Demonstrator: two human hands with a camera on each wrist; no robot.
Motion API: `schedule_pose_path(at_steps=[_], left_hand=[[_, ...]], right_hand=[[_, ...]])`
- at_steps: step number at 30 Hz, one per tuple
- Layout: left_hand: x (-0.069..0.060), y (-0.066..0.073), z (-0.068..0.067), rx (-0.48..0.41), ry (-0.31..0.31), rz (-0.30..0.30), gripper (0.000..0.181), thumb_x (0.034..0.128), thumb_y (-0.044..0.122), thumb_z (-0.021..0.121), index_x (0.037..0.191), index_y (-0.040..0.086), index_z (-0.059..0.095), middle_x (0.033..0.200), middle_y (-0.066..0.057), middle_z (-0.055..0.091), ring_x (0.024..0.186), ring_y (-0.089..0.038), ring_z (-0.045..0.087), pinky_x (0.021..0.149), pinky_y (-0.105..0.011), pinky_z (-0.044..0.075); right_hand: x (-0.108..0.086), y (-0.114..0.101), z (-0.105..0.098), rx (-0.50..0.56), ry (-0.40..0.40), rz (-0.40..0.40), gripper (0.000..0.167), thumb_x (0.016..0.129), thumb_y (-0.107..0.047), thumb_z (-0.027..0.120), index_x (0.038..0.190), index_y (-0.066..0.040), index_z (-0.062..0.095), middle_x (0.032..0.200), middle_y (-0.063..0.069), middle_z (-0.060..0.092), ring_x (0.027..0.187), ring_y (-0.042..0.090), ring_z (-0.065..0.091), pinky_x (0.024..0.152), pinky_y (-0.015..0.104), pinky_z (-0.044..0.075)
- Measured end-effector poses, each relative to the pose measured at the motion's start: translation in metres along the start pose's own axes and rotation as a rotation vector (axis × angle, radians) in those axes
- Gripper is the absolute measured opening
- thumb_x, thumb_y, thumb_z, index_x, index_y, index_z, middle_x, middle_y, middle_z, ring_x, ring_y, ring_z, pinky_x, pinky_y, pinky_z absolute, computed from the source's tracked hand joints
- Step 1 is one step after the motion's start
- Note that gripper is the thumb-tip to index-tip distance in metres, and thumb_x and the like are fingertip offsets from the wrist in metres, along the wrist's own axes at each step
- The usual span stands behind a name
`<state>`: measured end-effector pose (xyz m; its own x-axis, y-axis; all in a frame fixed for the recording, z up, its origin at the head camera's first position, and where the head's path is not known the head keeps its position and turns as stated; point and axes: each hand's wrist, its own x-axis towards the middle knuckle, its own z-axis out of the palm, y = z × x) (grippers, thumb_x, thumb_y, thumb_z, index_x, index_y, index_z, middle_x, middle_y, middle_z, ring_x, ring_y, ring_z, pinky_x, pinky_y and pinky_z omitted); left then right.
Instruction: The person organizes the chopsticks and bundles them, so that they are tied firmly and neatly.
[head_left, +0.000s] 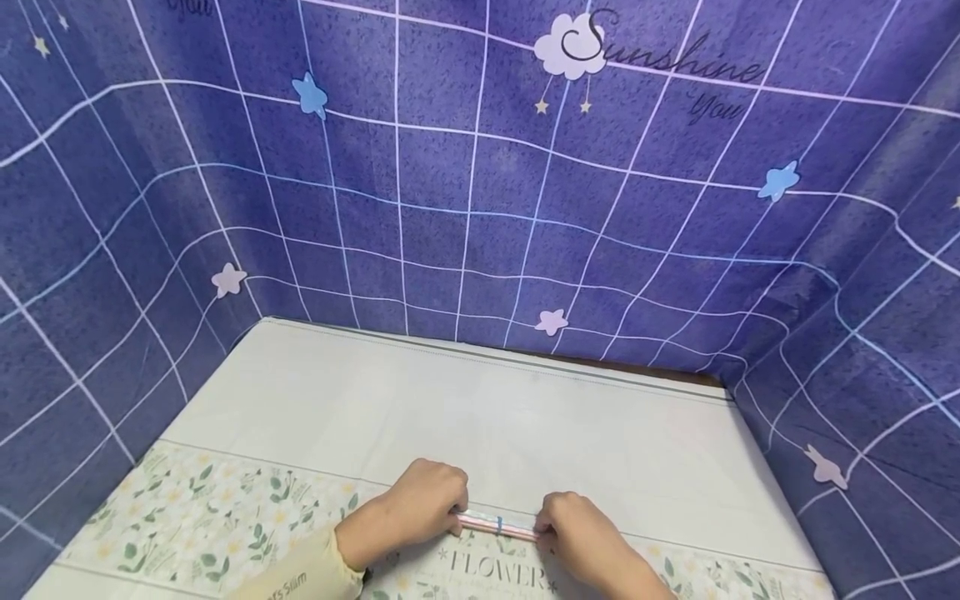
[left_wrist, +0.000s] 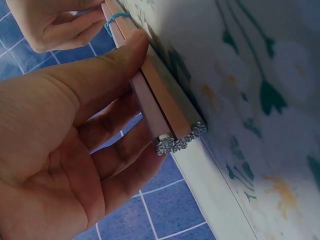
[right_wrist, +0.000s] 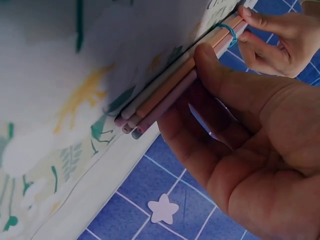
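Note:
A bundle of slim pencils (head_left: 483, 523), pink, orange and pale, lies crosswise just over the flowered tablecloth. Around its middle runs a blue band (head_left: 499, 525). My left hand (head_left: 427, 502) pinches the left part, thumb on top and fingers underneath. Silvery, crinkled-looking ends (left_wrist: 180, 144) jut out beyond that thumb in the left wrist view. Toward the other end, my right hand (head_left: 581, 532) pinches the bundle between thumb and fingers. Flat pencil ends (right_wrist: 128, 128), some pinkish and some dark, stick out past it in the right wrist view.
White cloth with a flowered strip covers the table (head_left: 450, 400), and "FLOWER" is printed (head_left: 495, 571) nearest me. A purple-blue curtain (head_left: 465, 233) with grid lines and stars stands behind the table and along both sides.

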<state>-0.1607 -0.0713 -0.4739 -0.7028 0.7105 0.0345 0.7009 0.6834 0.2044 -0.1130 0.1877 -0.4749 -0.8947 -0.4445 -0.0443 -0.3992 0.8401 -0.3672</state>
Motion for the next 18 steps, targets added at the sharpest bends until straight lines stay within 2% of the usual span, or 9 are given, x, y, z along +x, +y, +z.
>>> schedule_pose_path(at_steps=[5, 12, 18], left_hand=[[0.0016, -0.0009, -0.0021, -0.026, -0.004, -0.005, 0.018, 0.0705, 0.037, 0.090, 0.077, 0.024, 0.081, 0.070, 0.014, 0.068, 0.060, 0.005, 0.049, 0.063, -0.017, 0.050], [0.0038, -0.0048, -0.0020, -0.042, -0.010, -0.013, 0.021, 0.0682, 0.038, 0.092, 0.075, 0.023, 0.079, 0.072, 0.014, 0.071, 0.061, 0.005, 0.050, 0.064, -0.019, 0.050], [0.0067, -0.0040, -0.0032, -0.060, -0.005, -0.028, 0.023, 0.0700, 0.035, 0.093, 0.066, 0.024, 0.073, 0.063, 0.016, 0.063, 0.055, 0.002, 0.045, 0.057, -0.018, 0.041]], right_hand=[[0.0012, -0.0030, 0.0025, -0.046, 0.016, 0.005, 0.011, 0.082, -0.008, 0.083, 0.080, -0.019, 0.082, 0.071, -0.017, 0.063, 0.068, -0.007, 0.058, 0.071, 0.017, 0.059], [0.0034, -0.0071, 0.0005, -0.091, 0.029, 0.012, 0.009, 0.079, -0.011, 0.084, 0.077, -0.020, 0.081, 0.071, -0.015, 0.066, 0.068, -0.003, 0.064, 0.071, 0.020, 0.060], [0.0044, -0.0057, -0.0026, -0.087, 0.040, 0.018, 0.007, 0.079, -0.013, 0.085, 0.079, -0.018, 0.080, 0.074, -0.013, 0.069, 0.073, 0.002, 0.069, 0.073, 0.022, 0.062]])
